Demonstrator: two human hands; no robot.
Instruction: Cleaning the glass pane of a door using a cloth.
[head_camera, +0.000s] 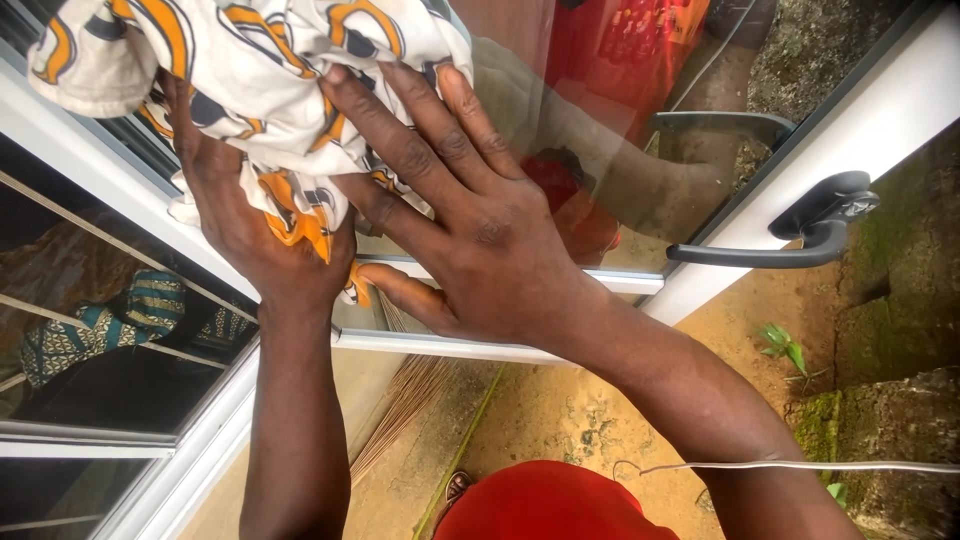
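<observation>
Head view — left hand (250, 235) bunched tight around a white-and-orange patterned cloth (260, 70), right hand (470, 215) spread flat, fingers apart, pressing that cloth against the window pane (600, 130), black handle (800, 240) off to the right — white frame (440, 345) below

From my feed the scene was lit by soft, even daylight, bright without hard shadows. The glass pane (600, 150) carried pale reflections that washed out what lay behind it. The window frame (900, 100) bowed toward the corners from the wide lens. The cloth (250, 70) at the top edge looked slightly smeared, while the ground (560, 410) stayed fairly sharp.
</observation>
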